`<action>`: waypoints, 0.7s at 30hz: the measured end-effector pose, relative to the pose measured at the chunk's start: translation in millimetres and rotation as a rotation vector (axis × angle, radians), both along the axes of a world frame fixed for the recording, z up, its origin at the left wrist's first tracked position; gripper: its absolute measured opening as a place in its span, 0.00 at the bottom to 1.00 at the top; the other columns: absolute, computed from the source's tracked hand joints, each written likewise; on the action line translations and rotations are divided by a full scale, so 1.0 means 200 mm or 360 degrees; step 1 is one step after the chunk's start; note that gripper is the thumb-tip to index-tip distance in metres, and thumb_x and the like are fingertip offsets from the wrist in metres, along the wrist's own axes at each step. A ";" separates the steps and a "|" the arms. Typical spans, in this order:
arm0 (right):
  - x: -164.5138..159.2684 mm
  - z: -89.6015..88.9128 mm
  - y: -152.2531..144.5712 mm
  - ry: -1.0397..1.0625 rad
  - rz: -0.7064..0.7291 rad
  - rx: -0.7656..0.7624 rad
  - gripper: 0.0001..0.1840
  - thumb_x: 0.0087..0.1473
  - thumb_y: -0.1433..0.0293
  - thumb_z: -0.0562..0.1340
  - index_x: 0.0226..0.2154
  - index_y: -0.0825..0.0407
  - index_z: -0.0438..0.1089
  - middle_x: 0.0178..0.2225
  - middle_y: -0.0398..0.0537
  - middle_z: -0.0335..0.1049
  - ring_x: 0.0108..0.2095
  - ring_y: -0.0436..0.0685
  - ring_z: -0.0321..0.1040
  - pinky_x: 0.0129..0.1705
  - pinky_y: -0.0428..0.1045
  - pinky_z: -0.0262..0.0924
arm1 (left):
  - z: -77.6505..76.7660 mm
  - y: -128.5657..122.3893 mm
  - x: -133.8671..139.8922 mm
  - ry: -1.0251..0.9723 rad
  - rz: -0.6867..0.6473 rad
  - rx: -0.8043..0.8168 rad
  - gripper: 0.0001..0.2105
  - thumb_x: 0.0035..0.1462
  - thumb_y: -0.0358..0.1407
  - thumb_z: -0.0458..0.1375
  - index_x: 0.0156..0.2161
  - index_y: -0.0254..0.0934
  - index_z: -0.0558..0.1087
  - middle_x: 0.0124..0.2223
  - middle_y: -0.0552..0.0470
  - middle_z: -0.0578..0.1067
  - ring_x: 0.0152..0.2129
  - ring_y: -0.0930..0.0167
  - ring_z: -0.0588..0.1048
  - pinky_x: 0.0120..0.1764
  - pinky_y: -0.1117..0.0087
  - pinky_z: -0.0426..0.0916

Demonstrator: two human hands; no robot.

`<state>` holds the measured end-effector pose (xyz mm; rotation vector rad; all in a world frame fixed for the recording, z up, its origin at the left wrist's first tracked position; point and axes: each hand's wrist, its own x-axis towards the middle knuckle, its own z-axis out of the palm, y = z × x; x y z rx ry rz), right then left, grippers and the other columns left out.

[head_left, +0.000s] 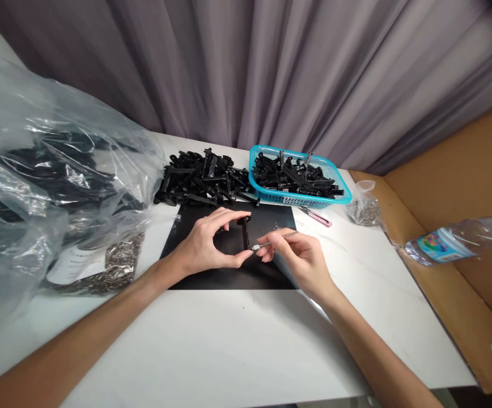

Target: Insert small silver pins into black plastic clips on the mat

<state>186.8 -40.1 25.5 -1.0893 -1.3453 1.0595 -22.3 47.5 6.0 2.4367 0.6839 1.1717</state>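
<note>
My left hand (pixel 214 241) pinches a small black plastic bracket-like part (pixel 246 233) by its two ends, thumb below and forefinger above. Between the fingers of my right hand (pixel 295 249) is a thin grey rod-shaped tool (pixel 271 242), possibly tweezers. Its tip meets or nearly meets the lower end of the black part; I cannot tell which. Both hands are over a black mat (pixel 233 277). A few tiny metal bits (pixel 278 225) lie on the mat behind my right hand.
Behind the mat are a heap of black parts (pixel 199 178) and a blue basket (pixel 299 201) of similar parts. A pink cutter (pixel 316 217), a small bag of metal pieces (pixel 364 207) and a plastic bottle (pixel 462 243) are right. Large plastic bags (pixel 80 153) and a labelled bag (pixel 101 263) stand left.
</note>
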 end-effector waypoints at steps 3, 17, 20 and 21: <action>-0.01 0.00 0.00 -0.0009 0.0004 0.0009 0.19 0.63 0.55 0.64 0.35 0.52 0.81 0.31 0.49 0.79 0.29 0.55 0.75 0.36 0.52 0.73 | 0.01 0.00 0.00 -0.0039 0.0063 0.0075 0.28 0.45 0.35 0.69 0.54 0.36 0.74 0.41 0.48 0.78 0.29 0.71 0.70 0.35 0.68 0.72; -0.02 -0.01 -0.01 0.0092 0.0087 -0.0064 0.17 0.65 0.57 0.63 0.36 0.53 0.81 0.31 0.49 0.80 0.28 0.54 0.74 0.35 0.51 0.71 | 0.00 -0.01 0.03 -0.0106 0.0125 0.0143 0.27 0.39 0.34 0.67 0.49 0.35 0.76 0.35 0.50 0.77 0.28 0.70 0.70 0.29 0.70 0.68; -0.02 -0.01 -0.01 0.0100 0.0095 -0.0078 0.17 0.65 0.58 0.63 0.35 0.53 0.81 0.30 0.49 0.79 0.27 0.53 0.74 0.35 0.51 0.70 | 0.00 -0.01 0.03 -0.0101 0.0101 0.0129 0.27 0.39 0.34 0.68 0.49 0.34 0.76 0.35 0.50 0.77 0.29 0.70 0.70 0.29 0.70 0.68; -0.02 -0.01 -0.01 0.0108 0.0097 -0.0080 0.17 0.65 0.58 0.63 0.35 0.53 0.81 0.30 0.49 0.79 0.27 0.53 0.74 0.35 0.50 0.70 | 0.00 -0.02 0.03 -0.0095 0.0093 0.0123 0.27 0.39 0.34 0.68 0.49 0.34 0.76 0.35 0.50 0.77 0.28 0.70 0.70 0.29 0.70 0.67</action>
